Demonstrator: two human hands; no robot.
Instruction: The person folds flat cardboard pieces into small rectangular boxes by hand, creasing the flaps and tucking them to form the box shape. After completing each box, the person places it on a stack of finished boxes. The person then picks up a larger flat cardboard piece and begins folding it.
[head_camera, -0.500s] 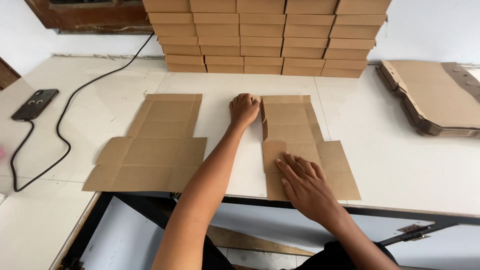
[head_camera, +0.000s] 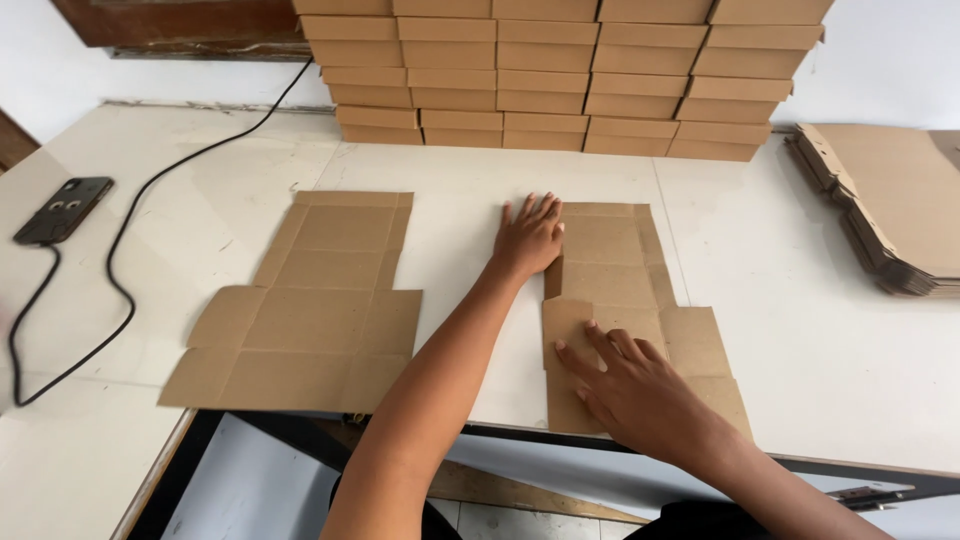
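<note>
Barely moved since before: left hand (head_camera: 530, 238) flat, pinning cardboard (head_camera: 610, 290); right hand (head_camera: 630, 385) flat, pressing fold, gripping nothing.

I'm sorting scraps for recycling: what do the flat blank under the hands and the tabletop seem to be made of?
The flat blank looks like brown cardboard with a matte finish: it has die-cut flaps and pressed fold lines. The tabletop seems to be a white painted or laminated board, smooth and faintly scuffed; the core is not visible.

Matt brown cardboard is seen in the flat box blank (head_camera: 620, 300); the tabletop (head_camera: 820, 330) is smooth, off-white, faintly scuffed.
</note>
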